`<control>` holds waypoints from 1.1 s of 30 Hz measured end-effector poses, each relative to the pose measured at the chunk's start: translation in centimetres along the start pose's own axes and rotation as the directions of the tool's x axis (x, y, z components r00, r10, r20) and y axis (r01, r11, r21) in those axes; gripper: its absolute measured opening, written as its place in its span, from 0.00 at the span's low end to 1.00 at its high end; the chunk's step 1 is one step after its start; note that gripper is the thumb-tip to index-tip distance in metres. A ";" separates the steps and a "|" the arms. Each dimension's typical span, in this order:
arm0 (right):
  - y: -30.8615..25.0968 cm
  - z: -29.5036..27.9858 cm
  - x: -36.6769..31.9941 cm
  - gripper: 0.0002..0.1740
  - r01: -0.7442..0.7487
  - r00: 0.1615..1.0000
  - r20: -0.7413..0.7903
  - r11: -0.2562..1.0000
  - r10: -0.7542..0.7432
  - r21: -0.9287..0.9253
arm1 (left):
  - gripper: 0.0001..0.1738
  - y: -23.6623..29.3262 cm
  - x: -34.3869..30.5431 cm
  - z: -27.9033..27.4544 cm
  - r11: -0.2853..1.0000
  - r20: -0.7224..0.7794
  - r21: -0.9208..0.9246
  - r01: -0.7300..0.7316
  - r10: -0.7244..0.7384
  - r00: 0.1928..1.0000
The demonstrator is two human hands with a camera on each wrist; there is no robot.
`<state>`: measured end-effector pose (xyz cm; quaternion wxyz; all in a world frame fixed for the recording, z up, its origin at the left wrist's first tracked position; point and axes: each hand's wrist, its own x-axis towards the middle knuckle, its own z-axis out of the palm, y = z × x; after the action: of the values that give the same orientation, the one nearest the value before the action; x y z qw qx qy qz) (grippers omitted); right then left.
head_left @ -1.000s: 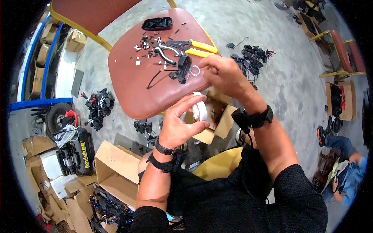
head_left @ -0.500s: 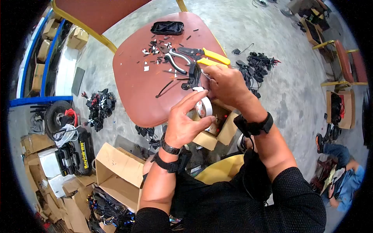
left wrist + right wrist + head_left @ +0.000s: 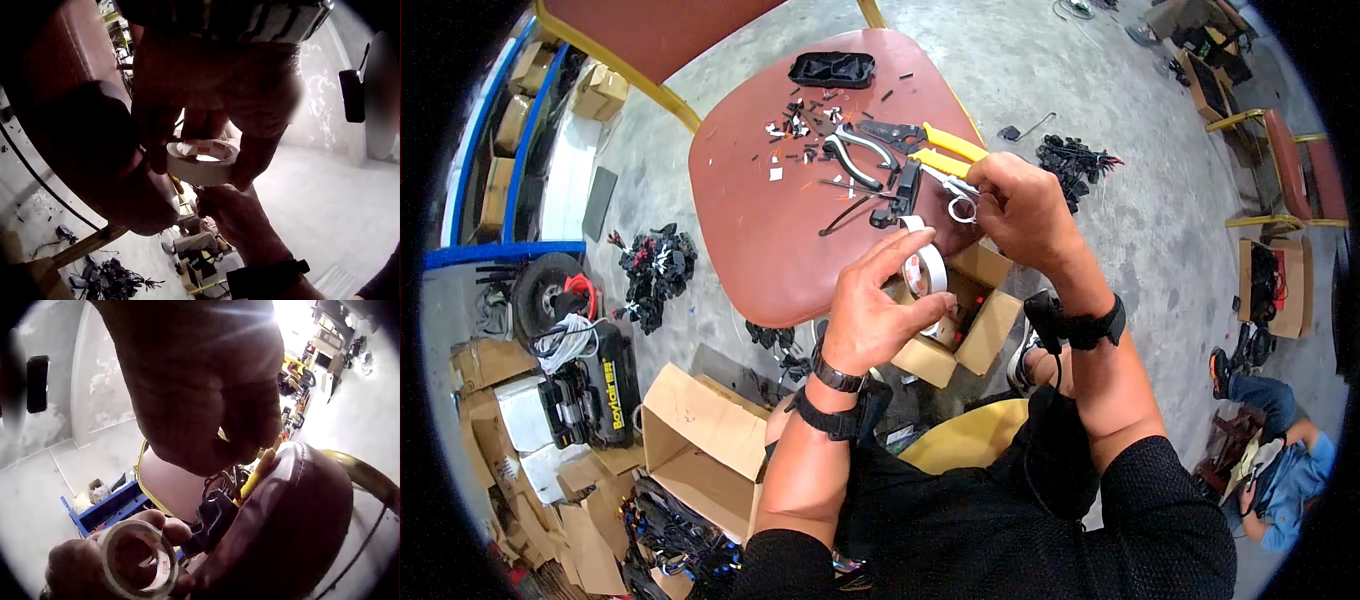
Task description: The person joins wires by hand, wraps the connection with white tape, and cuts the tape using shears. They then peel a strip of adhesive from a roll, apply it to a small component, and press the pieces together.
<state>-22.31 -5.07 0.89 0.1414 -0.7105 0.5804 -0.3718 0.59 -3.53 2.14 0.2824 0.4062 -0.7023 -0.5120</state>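
My left hand (image 3: 875, 305) holds a roll of white tape (image 3: 932, 270) between thumb and fingers, near the front edge of the seat. In the right wrist view the tape roll (image 3: 139, 559) faces the camera, its hollow core showing. My right hand (image 3: 1025, 210) has curled fingers pinching a slim white piece with a ring (image 3: 962, 208), like a scissors handle; the fingers hide part of it. Beside it lies a black plastic part (image 3: 908, 190) with a dark cable. Yellow-handled pliers (image 3: 950, 150) and grey-and-black handled pliers (image 3: 855, 160) lie just beyond.
The red-brown chair seat (image 3: 750, 260) carries scattered scraps (image 3: 800, 125) and a black tray (image 3: 832, 70). Below its edge stands an open cardboard box (image 3: 990, 330). Another open box (image 3: 700, 430) is at left. Bundles of black cables (image 3: 655, 270) lie on the floor. A person (image 3: 1285, 480) is at far right.
My right hand has reached in to the white ringed piece and shifted right with it, away from the tape. The black part has turned more upright. My left hand keeps its hold on the tape.
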 end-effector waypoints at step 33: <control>-2.8 -0.2 -7.6 0.09 -0.248 0.941 0.335 0.745 0.035 0.619 | 0.37 0.6 -3.6 1.4 0.577 -0.102 -0.804 -0.142 0.102 0.990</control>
<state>-20.85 2.83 0.04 0.4952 -0.6178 0.4382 -0.4254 1.11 0.29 2.37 0.4860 0.1952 -0.4126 -0.7453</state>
